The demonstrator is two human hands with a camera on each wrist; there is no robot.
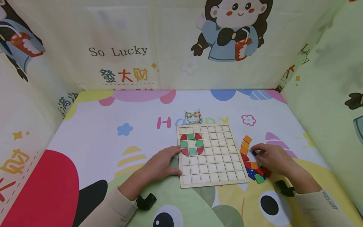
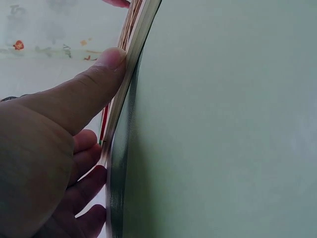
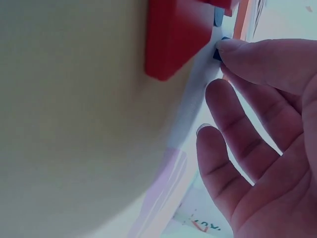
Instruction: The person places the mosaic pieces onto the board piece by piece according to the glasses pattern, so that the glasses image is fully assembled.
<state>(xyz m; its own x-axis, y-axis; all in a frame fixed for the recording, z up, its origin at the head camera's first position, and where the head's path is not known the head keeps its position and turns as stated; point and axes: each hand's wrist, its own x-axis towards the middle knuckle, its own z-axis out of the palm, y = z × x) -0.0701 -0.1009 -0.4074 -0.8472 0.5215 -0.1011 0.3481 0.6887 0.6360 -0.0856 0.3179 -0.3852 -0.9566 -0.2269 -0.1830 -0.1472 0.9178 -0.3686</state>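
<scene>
A square wooden grid board (image 1: 214, 157) lies on the table. Toward its upper left, green square tiles (image 1: 191, 136) and red rounded-corner tiles (image 1: 200, 151) form a ring around one bare cell. My left hand (image 1: 163, 162) rests against the board's left edge, thumb (image 2: 111, 62) touching its side and the other fingers loosely bent. To the right of the board, my right hand (image 1: 273, 156) pinches a small dark blue tile (image 1: 254, 153) between thumb and forefinger. In the right wrist view that blue tile (image 3: 218, 52) is mostly covered by the fingertips.
Loose tiles lie along the board's right side: orange squares (image 1: 244, 148), red pieces, blue pieces (image 1: 251, 176) and a green tile (image 1: 259, 178). Behind the board is a small pattern card (image 1: 193, 116) with a coloured grid. A printed cloth (image 1: 93, 132) covers the table; printed curtains enclose it.
</scene>
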